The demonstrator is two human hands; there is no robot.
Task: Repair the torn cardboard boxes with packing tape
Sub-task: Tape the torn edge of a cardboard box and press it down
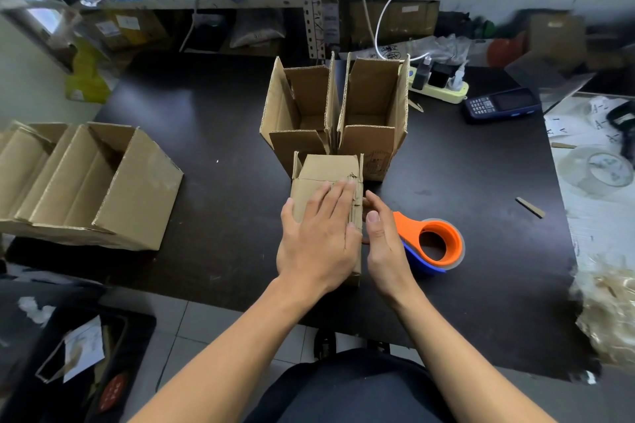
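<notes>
A small cardboard box (323, 172) lies on the black table (206, 154) in front of me, with a ragged torn edge along its top right side. My left hand (316, 237) rests flat on the box top, fingers spread. Just right of the box, my right hand (385, 240) touches its side edge, fingers apart and holding nothing. An orange and blue tape dispenser (431, 244) with a clear tape roll lies on the table next to my right hand. Behind the small box, two open boxes stand upright, one on the left (295, 113) and one on the right (374, 113).
Several large open boxes (86, 182) lie on their sides at the table's left edge. A power strip (443, 86) and a dark handheld scanner (498, 105) sit at the back right. A cardboard scrap (531, 207) lies right of the dispenser. Shelving stands behind the table.
</notes>
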